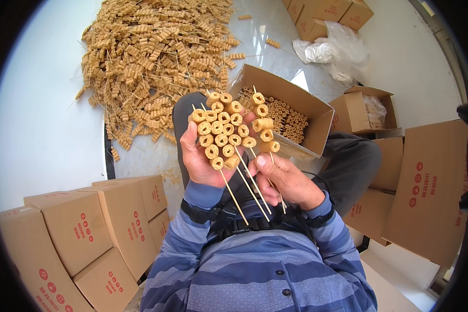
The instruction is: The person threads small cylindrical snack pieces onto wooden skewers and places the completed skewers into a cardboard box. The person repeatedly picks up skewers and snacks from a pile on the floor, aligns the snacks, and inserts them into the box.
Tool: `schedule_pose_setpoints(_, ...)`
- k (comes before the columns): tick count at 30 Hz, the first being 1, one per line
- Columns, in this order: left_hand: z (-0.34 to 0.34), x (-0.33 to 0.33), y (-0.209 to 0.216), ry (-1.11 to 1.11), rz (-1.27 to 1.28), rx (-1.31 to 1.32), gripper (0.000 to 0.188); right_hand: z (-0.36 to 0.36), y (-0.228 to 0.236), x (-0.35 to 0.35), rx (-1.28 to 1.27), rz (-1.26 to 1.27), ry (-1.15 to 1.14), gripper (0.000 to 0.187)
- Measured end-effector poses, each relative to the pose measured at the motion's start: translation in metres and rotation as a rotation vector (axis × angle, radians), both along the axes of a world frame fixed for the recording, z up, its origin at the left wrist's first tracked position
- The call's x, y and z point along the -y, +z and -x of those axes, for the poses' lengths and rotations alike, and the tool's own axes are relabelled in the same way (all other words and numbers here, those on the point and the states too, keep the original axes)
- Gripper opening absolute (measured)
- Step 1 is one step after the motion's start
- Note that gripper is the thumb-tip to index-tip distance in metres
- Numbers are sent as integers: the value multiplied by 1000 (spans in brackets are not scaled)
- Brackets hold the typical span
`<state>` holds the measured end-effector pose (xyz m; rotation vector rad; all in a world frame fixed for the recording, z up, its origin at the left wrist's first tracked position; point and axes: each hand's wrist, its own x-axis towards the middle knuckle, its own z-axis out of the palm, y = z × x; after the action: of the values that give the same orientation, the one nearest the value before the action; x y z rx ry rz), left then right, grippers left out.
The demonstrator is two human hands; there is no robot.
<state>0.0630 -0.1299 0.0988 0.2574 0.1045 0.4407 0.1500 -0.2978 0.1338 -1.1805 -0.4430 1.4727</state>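
Left hand (200, 156) gripping a fanned bunch of skewers (229, 130), fingers curling tight, right hand (286, 179) pinching the sticks low, open box (291, 112) lying just behind, pile (156, 57) spreading beyond

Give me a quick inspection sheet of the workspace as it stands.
Surface: white floor, glossy.
Job's things: bunch of skewers of tan rolls fanned in both hands; open box part-filled with skewers.
Clutter: big skewer pile on the floor; loose rolls nearby.
Grippers: left hand cups the bunch; right hand pinches the sticks.
Cables: nothing seen.
Surroundings: stacked cartons left, more cartons right, plastic bags.
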Motion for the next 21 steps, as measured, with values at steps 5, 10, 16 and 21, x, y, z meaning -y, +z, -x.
schedule_pose_setpoints(5,-2,-1,-5,-47,30,68,88,-16,3,1,124,57,211,56)
schedule_pose_setpoints(10,-4,4,-5,-18,-19,-52,92,-37,2,-2,208,25,355,58)
schedule_pose_setpoints(16,-9,6,-10,-87,-30,-13,93,-50,-7,-3,-64,30,495,58)
schedule_pose_setpoints(21,-15,-1,-17,-158,-34,61,91,-55,-15,-9,-114,71,573,62)
